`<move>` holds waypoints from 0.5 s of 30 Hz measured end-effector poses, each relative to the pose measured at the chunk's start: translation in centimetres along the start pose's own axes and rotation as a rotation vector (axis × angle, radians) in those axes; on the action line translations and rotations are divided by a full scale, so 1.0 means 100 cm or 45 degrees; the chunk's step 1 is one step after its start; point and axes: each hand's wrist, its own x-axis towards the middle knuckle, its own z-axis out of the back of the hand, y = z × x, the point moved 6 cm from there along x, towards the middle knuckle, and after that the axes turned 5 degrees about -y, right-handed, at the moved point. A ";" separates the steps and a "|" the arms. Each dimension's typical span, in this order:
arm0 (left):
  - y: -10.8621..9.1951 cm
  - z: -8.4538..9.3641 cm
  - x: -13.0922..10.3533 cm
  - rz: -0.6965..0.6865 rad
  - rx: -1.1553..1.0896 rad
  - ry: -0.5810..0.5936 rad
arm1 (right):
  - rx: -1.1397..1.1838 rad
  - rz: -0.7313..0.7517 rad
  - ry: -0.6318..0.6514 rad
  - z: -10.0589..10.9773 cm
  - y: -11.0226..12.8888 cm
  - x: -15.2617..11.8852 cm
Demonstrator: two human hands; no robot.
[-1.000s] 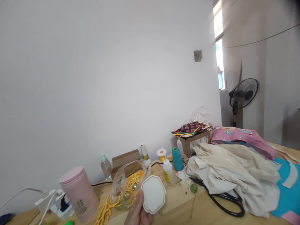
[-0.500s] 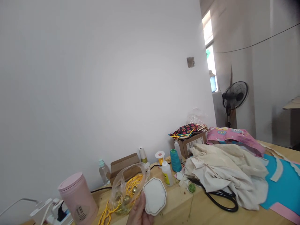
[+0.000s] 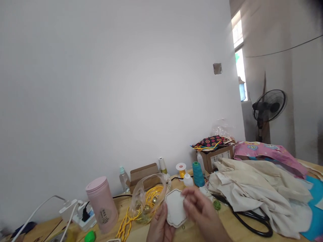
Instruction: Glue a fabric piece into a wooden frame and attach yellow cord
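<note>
Low in the middle of the head view, a small white scalloped fabric panel (image 3: 175,208) with a beige piped rim faces me. My left hand (image 3: 161,220) is closed on its lower left edge, thumb in front. My right hand (image 3: 199,210) is at the panel's right edge, its fingers bent and pressed to the rim; whether a thread is also between them I cannot make out. A small loop shows below the panel. Just left lies a clear plastic bag (image 3: 137,191) with yellow cords (image 3: 153,193) and brass-coloured bells (image 3: 147,209).
A pink canister (image 3: 102,205) and a power strip (image 3: 84,220) stand left. Behind my hands are a teal thread cone (image 3: 198,174), a yellow spool (image 3: 181,170) and a white bottle (image 3: 188,180). Right lie black-handled scissors (image 3: 254,222), cream cloth (image 3: 262,195) and a cardboard box (image 3: 219,158).
My right hand has come in from out of view to the panel's right edge. The view has turned left, so a green object and more of the power strip show.
</note>
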 end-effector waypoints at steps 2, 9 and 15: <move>0.002 0.000 -0.001 0.015 0.023 0.007 | -0.236 0.074 -0.011 0.011 -0.004 0.028; 0.011 0.004 0.001 0.040 -0.048 0.036 | -0.278 -0.122 0.240 0.012 -0.052 0.039; 0.004 0.002 -0.005 0.053 0.175 -0.106 | -0.204 -0.176 0.124 0.017 -0.062 0.034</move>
